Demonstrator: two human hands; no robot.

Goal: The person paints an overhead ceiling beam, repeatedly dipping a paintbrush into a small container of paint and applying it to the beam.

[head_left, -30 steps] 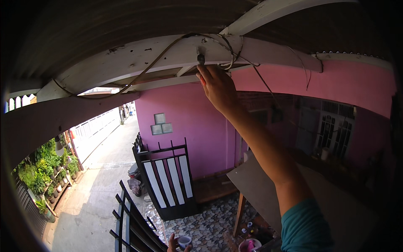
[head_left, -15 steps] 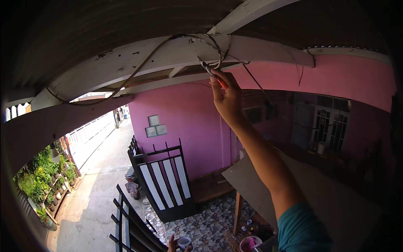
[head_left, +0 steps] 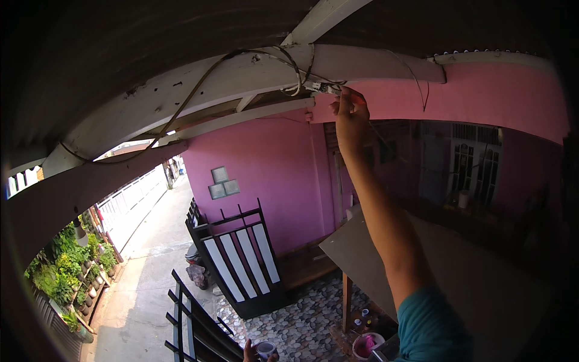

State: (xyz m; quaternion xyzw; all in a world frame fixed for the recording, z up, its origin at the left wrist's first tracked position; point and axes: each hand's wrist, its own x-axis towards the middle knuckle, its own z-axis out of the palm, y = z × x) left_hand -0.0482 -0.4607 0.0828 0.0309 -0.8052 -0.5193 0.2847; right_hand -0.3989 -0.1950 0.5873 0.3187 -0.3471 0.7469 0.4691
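Right hand (head_left: 350, 120), raised overhead, fingers pinched shut on a small tool (head_left: 329, 89) lying roughly level, tip leftward at the wires (head_left: 295, 72) under the white beam (head_left: 241, 75); left hand (head_left: 250, 351), far below the beam, closed around a cup (head_left: 265, 350).

Two hands (head_left: 351, 120), one gate (head_left: 241, 259), two cups (head_left: 264, 349).

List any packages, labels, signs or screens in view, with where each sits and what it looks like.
Grey square plaques: three, clustered on the pink wall above the black-and-white gate; any markings are too small to tell.
Pink tub: round, on the floor by the table leg at the bottom edge; no label shows.
Small cup: round, dark-rimmed, in a hand at the bottom edge.
No screens or printed packages show.
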